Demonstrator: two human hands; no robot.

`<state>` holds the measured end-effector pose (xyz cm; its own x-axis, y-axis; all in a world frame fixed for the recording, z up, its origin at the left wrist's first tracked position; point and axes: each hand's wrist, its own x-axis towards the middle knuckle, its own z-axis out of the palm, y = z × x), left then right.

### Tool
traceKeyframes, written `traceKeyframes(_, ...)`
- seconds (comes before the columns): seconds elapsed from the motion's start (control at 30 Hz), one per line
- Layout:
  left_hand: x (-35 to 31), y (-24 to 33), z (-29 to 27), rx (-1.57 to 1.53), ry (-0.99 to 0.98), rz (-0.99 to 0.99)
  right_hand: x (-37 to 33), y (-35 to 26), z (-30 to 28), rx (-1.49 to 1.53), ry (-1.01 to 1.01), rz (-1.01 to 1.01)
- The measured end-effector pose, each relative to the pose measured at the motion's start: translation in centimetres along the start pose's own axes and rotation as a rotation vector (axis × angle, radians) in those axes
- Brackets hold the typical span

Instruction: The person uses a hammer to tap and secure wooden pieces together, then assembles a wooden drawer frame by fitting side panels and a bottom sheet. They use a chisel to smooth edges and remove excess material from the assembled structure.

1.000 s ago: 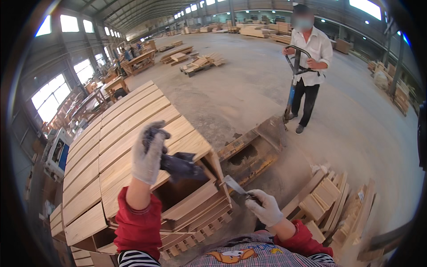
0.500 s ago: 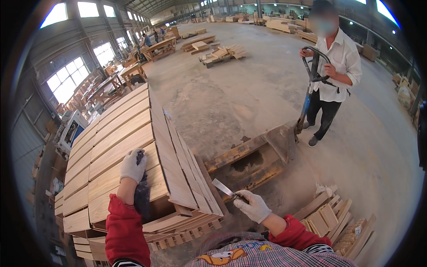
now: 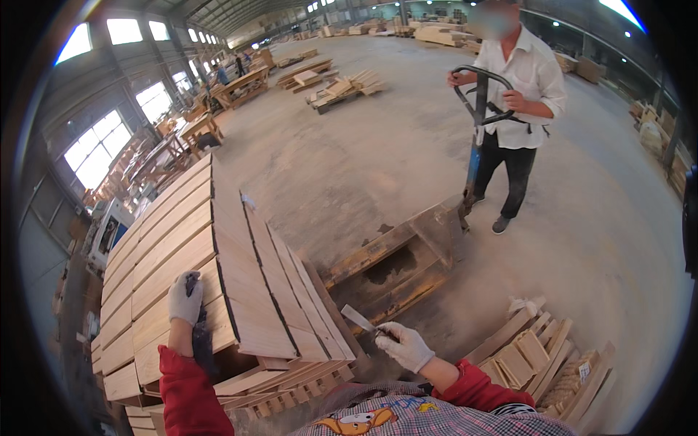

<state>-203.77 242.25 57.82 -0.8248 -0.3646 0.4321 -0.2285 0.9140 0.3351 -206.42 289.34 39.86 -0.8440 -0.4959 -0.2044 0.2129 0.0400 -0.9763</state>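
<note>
My left hand (image 3: pixel 185 298), in a white glove, is closed around a dark, thin, crumpled sheet or bag (image 3: pixel 203 340). It rests on the top of a tall stack of pale wooden boards (image 3: pixel 174 251), near the right end. The hanging part of the dark material trails over the near edge of the boards. My right hand (image 3: pixel 408 350), also gloved, grips a putty knife (image 3: pixel 358 318) whose flat metal blade points up and left. That blade stands apart from the stack's right side.
A person in a white shirt (image 3: pixel 527 80) holds the handle of a pallet jack (image 3: pixel 476 134) at the right. Its worn yellow forks (image 3: pixel 407 301) lie beside the stack. Wooden offcuts (image 3: pixel 534 349) are piled at the lower right. Loaded pallets (image 3: pixel 343 91) stand farther off.
The view has shifted, so the stack, pallet jack and person sit farther left. More of the stack's right side shows. Both hands keep their holds.
</note>
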Motion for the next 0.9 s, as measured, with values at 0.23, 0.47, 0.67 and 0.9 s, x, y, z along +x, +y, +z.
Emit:
traceKeyframes(0.23,0.3,-2.6,0.5,-0.063,0.013,-0.027,-1.4,3.9,-0.7,-0.09,0.15,-0.217)
traceKeyframes(0.47,0.4,-3.2,1.3,-0.108,-0.008,-0.002,-2.7,4.9,-2.3,-0.149,0.164,-0.089)
traceKeyframes(0.67,0.6,-4.1,1.3,-0.074,-0.003,0.004,-3.1,4.4,-2.0,-0.225,0.233,-0.147)
traceKeyframes(0.9,0.1,-1.3,0.5,-0.097,0.004,-0.014,-2.9,0.8,-3.6,-0.212,0.43,-0.268)
